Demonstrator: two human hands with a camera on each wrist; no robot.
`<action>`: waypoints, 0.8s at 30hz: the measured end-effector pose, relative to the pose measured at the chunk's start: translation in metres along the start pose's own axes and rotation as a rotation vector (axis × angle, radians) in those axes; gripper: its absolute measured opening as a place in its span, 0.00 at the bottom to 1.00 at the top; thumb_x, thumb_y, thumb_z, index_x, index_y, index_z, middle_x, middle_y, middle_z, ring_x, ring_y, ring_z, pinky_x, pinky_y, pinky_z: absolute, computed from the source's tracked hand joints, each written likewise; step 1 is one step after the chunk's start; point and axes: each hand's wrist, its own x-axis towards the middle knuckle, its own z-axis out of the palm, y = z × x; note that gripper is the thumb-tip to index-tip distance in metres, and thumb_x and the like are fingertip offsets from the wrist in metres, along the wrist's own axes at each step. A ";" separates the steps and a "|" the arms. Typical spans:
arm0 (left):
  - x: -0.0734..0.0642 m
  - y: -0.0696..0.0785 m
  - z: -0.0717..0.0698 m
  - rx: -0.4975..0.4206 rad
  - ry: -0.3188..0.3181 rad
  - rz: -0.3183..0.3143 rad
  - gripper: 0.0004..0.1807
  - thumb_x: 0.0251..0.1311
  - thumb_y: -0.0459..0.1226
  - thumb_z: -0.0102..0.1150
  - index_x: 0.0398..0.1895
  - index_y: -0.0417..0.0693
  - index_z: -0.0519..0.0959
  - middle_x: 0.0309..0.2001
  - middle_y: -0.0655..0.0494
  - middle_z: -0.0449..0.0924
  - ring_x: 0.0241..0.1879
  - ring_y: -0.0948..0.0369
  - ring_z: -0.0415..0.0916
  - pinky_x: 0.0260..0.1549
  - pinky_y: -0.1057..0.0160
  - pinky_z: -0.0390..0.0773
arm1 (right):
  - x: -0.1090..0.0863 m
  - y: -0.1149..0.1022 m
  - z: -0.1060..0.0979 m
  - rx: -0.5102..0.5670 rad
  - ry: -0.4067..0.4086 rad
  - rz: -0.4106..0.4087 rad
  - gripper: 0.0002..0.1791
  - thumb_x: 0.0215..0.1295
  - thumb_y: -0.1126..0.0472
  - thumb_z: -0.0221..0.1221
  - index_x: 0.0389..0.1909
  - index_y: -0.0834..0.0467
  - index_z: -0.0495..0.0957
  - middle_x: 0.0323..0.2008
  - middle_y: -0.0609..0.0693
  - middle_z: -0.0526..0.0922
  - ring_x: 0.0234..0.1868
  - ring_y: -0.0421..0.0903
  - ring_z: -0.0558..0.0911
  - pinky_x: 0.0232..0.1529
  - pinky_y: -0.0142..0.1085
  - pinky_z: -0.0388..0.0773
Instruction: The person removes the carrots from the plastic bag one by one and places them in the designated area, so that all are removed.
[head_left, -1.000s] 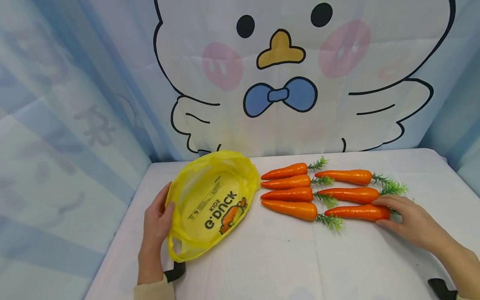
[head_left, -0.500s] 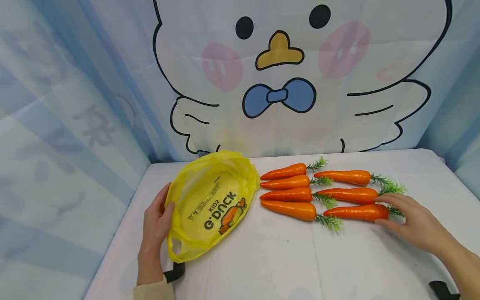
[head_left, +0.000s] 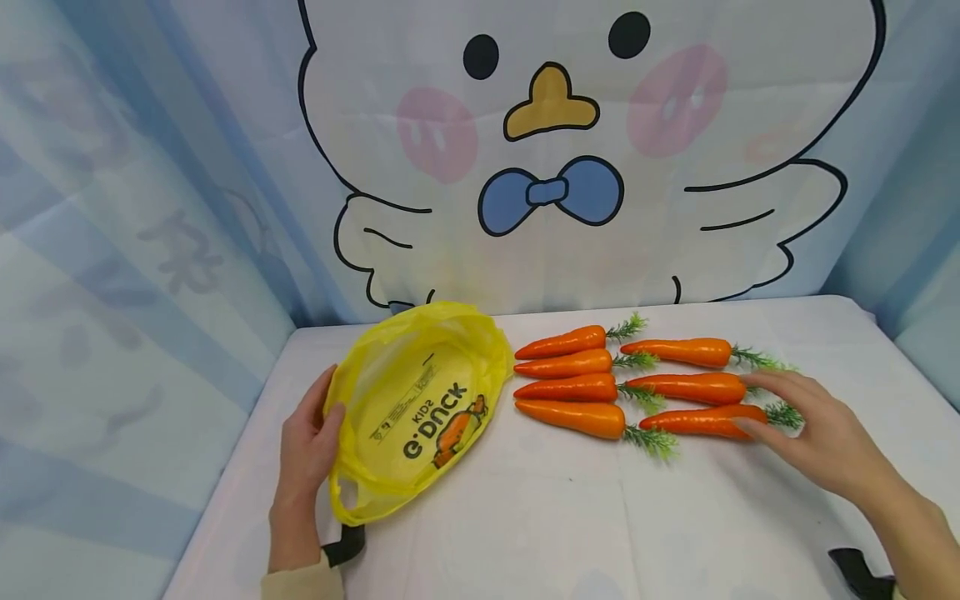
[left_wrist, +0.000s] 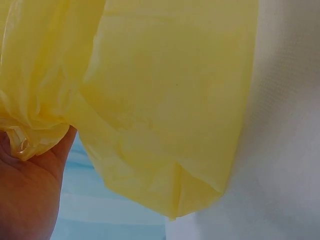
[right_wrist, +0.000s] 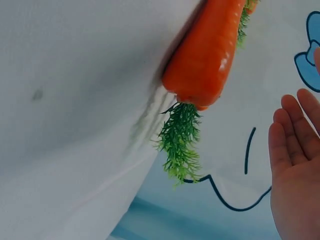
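My left hand point(head_left: 309, 437) holds the left rim of a yellow plastic bag point(head_left: 382, 408), whose mouth gapes upward and shows "G.Duck Kids" print inside. In the left wrist view, the bag point(left_wrist: 165, 100) covers most of that hand's fingers. Orange carrots with green tops lie in two columns right of the bag. My right hand point(head_left: 832, 442) hovers over the top end of the front carrot point(head_left: 690, 421) in the right column, thumb and fingers apart. The right wrist view shows its fingers straight, with a gap to the carrot point(right_wrist: 205, 55). Nothing is in that hand.
Several carrots point(head_left: 573, 419) form the left column, tips toward the bag. Behind the front carrot on the right lie two more, a middle carrot point(head_left: 690, 387) and a back carrot point(head_left: 682, 351). A white cloth point(head_left: 525, 525) covers the table. A printed curtain point(head_left: 585, 267) hangs behind.
My right hand has come off the front right carrot, and its thumb and fingers are farther apart. The left hand and bag stay put. The head view has shifted slightly.
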 end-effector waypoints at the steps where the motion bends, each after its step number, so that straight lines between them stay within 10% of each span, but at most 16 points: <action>1: 0.000 0.000 0.000 0.002 0.000 0.004 0.30 0.75 0.37 0.46 0.80 0.54 0.59 0.76 0.54 0.61 0.70 0.53 0.61 0.69 0.50 0.62 | 0.000 -0.002 0.000 0.010 0.006 -0.005 0.33 0.53 0.69 0.73 0.62 0.63 0.75 0.59 0.68 0.73 0.59 0.72 0.67 0.53 0.75 0.63; 15: -0.010 0.014 -0.010 0.247 0.048 0.151 0.35 0.72 0.35 0.52 0.80 0.51 0.56 0.77 0.49 0.57 0.74 0.47 0.55 0.69 0.40 0.58 | 0.009 -0.027 0.010 0.009 0.000 -0.044 0.30 0.56 0.65 0.73 0.61 0.62 0.76 0.61 0.66 0.73 0.62 0.70 0.67 0.53 0.73 0.66; 24: -0.024 0.014 -0.020 0.377 0.098 0.355 0.38 0.67 0.33 0.58 0.79 0.49 0.58 0.78 0.50 0.54 0.73 0.44 0.56 0.66 0.35 0.61 | 0.002 -0.033 0.004 -0.042 0.043 -0.063 0.29 0.57 0.63 0.72 0.61 0.61 0.76 0.61 0.65 0.73 0.62 0.68 0.67 0.59 0.72 0.63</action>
